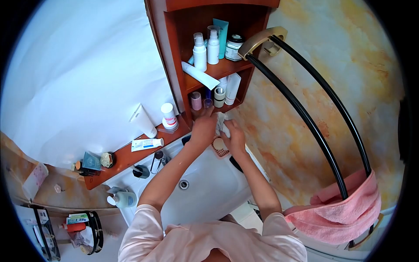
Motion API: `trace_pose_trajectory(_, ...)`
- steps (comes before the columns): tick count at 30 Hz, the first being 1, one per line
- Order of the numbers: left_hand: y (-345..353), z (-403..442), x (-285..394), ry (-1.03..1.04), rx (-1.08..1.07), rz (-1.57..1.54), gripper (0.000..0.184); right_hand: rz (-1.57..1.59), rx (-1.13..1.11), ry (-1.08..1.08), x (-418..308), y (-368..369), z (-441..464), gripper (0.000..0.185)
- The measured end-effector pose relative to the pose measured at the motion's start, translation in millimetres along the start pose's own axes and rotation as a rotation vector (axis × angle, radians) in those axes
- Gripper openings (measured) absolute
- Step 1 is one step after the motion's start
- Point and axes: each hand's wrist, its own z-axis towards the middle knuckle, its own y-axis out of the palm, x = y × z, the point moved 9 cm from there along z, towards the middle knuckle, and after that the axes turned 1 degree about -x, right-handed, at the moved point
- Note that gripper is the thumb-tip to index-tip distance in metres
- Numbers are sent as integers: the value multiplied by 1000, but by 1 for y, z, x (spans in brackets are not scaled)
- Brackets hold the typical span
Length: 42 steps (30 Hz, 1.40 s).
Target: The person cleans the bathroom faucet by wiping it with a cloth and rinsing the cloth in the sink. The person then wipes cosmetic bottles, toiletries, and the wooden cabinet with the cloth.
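Observation:
My left hand (pixel 204 125) reaches to the lower compartment of the wooden shelf (pixel 187 83), its fingertips at a small clear cup (pixel 207 103); whether they grip it is not clear. Beside the cup stand a pink cylinder (pixel 196 101) and a beige ring-topped container (pixel 219 97). My right hand (pixel 233 136) is closed around a crumpled white cloth or tissue (pixel 221 124), just in front of the shelf. Below my hands, a pink soap dish (pixel 220 147) sits at the sink's back corner.
White sink (pixel 205 187) below my arms, with a faucet (pixel 159 161) and soap bottle (pixel 124 199) at its left. Tubes and jars line the wooden ledge (pixel 122 163). Upper shelf holds pump bottles (pixel 200 54). Black rails (pixel 301 113) with a pink towel (pixel 345 209) are at right.

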Motion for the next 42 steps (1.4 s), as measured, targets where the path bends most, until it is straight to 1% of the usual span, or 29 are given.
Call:
trace_pose_trajectory(2, -7, 4, 1, 19, 46, -47, 28, 65, 20, 13, 8, -7, -6, 39)
trace_pose_trajectory(4, -25, 17, 10, 47, 100, -118, 29, 45, 124, 38, 28, -22, -7, 38)
trace_pose_trajectory(5, -31, 26, 13, 64, 141, -89, 28, 34, 175, 51, 38, -30, -9, 38)
trace_pose_trajectory(7, -39, 48, 19, 100, 222, -32, 27, 165, 223, 128, 54, -43, 1, 36)
trace_pose_trajectory(9, -24, 69, 12, -17, 63, 18, 26, 274, 274, 183, 65, -51, 4, 35)
trace_pose_trajectory(10, -17, 77, 8, -74, -15, 44, 26, 271, 262, 194, 68, -50, 3, 36)
trace_pose_trajectory(13, 2, 90, 1, -143, -108, 142, 21, 267, 223, 244, 77, -44, -5, 37)
trace_pose_trajectory(15, 3, 91, 1, -104, -51, 188, 20, 268, 192, 294, 83, -39, -10, 38)
trace_pose_trajectory(16, 3, 91, 1, -85, -23, 211, 19, 274, 245, 297, 85, -41, -12, 38)
trace_pose_trajectory(18, 8, 91, -8, -133, -77, 196, 19, 286, 350, 304, 91, -43, -13, 40)
trace_pose_trajectory(19, 9, 91, -11, -156, -104, 191, 19, 293, 339, 306, 95, -39, -10, 40)
trace_pose_trajectory(22, -1, 91, -10, -129, -67, 181, 26, 311, 315, 311, 104, -37, -5, 42)
trace_pose_trajectory(25, -36, 89, 15, -7, 107, 48, 38, 325, 335, 310, 102, -41, 1, 43)
trace_pose_trajectory(28, -47, 98, 23, -35, 176, -126, 52, 334, 379, 316, 98, -48, 8, 43)
trace_pose_trajectory(31, -38, 110, 27, -149, 106, -81, 57, 316, 380, 307, 97, -51, 14, 42)
trace_pose_trajectory(34, -25, 121, 30, -198, 7, 9, 57, 288, 365, 286, 93, -52, 13, 42)
trace_pose_trajectory(37, -25, 125, 36, -113, 110, 82, 54, 263, 348, 309, 100, -50, 4, 41)
trace_pose_trajectory(40, -19, 126, 38, -115, 60, 185, 43, 288, 326, 342, 108, -46, -6, 42)
trace_pose_trajectory(42, -16, 127, 34, -140, 56, 154, 37, 260, 318, 346, 109, -46, -10, 42)
